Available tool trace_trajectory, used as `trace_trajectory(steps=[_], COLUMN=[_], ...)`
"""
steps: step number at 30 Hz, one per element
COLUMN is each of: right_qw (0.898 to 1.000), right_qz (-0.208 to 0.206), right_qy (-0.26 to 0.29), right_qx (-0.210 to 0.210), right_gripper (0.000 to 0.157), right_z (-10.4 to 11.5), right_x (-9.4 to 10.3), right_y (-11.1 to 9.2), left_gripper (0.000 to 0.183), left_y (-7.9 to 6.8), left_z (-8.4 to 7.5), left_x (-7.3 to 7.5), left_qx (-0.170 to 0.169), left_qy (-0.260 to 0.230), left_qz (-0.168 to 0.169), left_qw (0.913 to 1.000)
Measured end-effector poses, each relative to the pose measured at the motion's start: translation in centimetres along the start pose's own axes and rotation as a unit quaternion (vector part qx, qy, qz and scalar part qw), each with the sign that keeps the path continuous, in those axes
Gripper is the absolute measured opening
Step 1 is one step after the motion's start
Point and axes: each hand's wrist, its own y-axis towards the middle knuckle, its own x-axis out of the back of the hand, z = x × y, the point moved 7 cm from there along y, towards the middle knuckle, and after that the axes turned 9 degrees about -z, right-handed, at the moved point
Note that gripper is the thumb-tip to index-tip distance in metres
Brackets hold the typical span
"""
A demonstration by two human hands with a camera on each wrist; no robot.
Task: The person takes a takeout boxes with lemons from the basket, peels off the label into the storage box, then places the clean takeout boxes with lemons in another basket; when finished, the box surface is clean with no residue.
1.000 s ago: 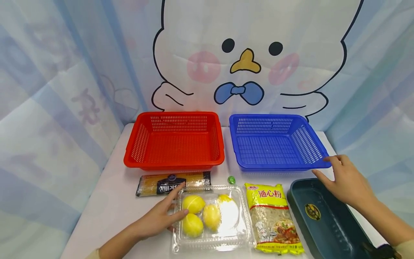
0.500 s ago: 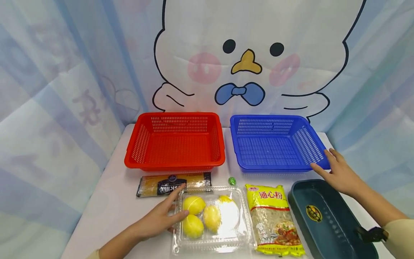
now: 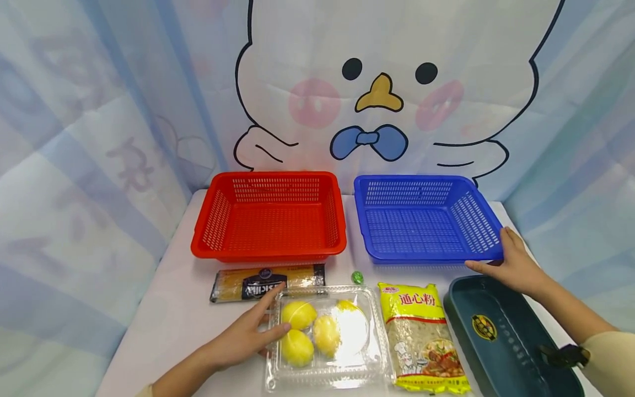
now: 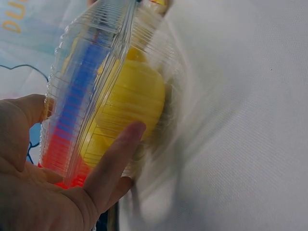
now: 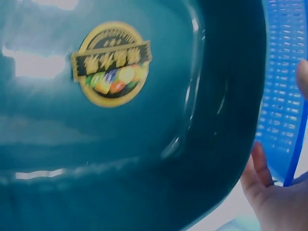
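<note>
A clear plastic clamshell container (image 3: 364, 361) with several yellow, lemon-like fruits (image 3: 297, 348) inside lies at the front middle. My left hand (image 3: 238, 339) grips its left side, thumb over the lid; in the left wrist view a finger (image 4: 118, 159) lies along the ribbed side wall. At the back right is a blue perforated basket (image 3: 426, 258) with nothing inside. My right hand (image 3: 518, 270) holds its front right corner, thumb at the front and fingers round the outer side. The right wrist view shows this hand (image 5: 281, 204) partly behind a dark teal tray (image 5: 231, 159).
A red basket (image 3: 278, 253) stands back left, with a spaghetti packet (image 3: 228, 284) before it. A small green ball (image 3: 357, 277) lies between the baskets and the container. A yellow pasta bag (image 3: 414, 314) lies between container and tray. Curtains (image 3: 99, 165) hang behind and at both sides.
My right hand has closed in on the blue basket's front right corner, its thumb dropping to the front side. My left hand stays on the container.
</note>
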Motion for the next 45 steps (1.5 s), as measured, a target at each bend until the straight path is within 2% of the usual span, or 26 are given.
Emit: trace_trajectory(steps=[5,10,12,17,20,23,28,33,40,45], right_qw=[0.998,0.994,0.992,0.991,0.990,0.989,0.985,0.986,0.983,0.983], right_qz=[0.010,0.018,0.021,0.020,0.021,0.031,0.044,0.037,0.033,0.030], right_qy=[0.049,0.096,0.108,0.122,0.130,0.136,0.152,0.150,0.170,0.170], right_qx=[-0.036,-0.054,-0.058,-0.050,-0.047,-0.054,-0.066,-0.062,-0.060,-0.063], right_gripper=[0.125,0.120,0.119,0.110,0.105,0.101,0.094,0.093,0.091,0.092], right_z=[-0.2,0.1,0.2,0.4,0.4,0.3,0.2,0.4,0.5,0.3], right_x=[-0.1,-0.1,-0.1,0.0,0.0,-0.2,-0.5,-0.3,-0.4,-0.5], right_y=[0.1,0.2,0.2,0.4,0.5,0.5,0.6,0.6,0.6,0.6], left_gripper=[0.089,0.098,0.096,0.065,0.055,0.057,0.071,0.083,0.085,0.080], left_y=[0.0,-0.2,-0.2,-0.2,-0.4,-0.5,-0.7,-1.0,-1.2,-1.1], left_z=[-0.1,0.4,0.7,1.0,0.9,0.7,0.2,0.1,0.2,0.4], left_x=[-0.1,0.0,-0.1,-0.8,-1.0,-1.3,-1.8,-2.2,-3.1,-3.3], left_qx=[-0.003,0.020,0.030,0.044,0.047,0.046,0.044,0.061,0.085,0.092], left_qy=[-0.003,-0.024,-0.033,-0.036,-0.036,-0.051,-0.070,-0.079,-0.157,-0.195], left_qz=[-0.008,-0.059,-0.069,-0.033,-0.018,-0.010,0.008,0.010,0.039,0.044], left_qw=[1.0000,0.9978,0.9966,0.9979,0.9981,0.9976,0.9966,0.9949,0.9832,0.9755])
